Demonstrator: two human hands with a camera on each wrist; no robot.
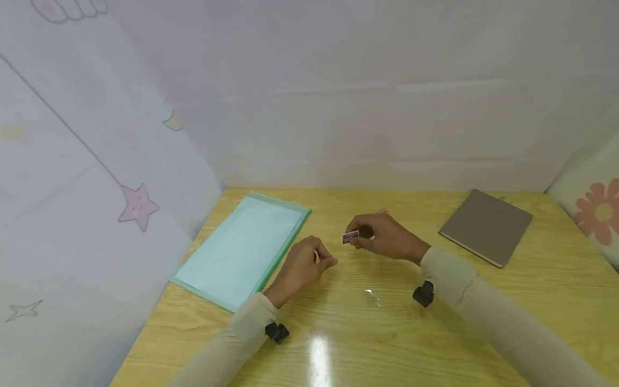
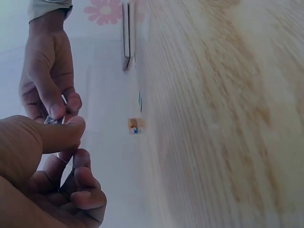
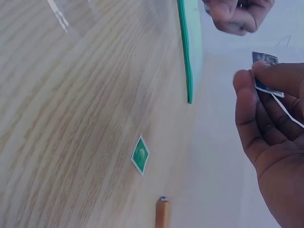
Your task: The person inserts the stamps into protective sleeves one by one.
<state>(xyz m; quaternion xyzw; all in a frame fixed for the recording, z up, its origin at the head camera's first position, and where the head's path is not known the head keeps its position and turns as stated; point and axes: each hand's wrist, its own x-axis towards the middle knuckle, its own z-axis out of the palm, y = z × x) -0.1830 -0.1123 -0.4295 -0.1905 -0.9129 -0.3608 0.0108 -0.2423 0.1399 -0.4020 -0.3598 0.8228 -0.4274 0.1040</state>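
Note:
My right hand pinches a small dark postage stamp with a white border between thumb and forefinger, above the table. In the right wrist view, a thin white strip runs along its palm side. My left hand is close by on the left, thumb and forefinger tips together. A fine shiny edge of clear film shows between its fingers in the left wrist view; most of it is hidden. A green stamp lies on the table below the right hand, mostly covered in the head view.
A pale green folder lies on the left of the wooden table, and a brown notebook on the right. Clear plastic glints at the front. A small orange-brown object sits behind the right hand.

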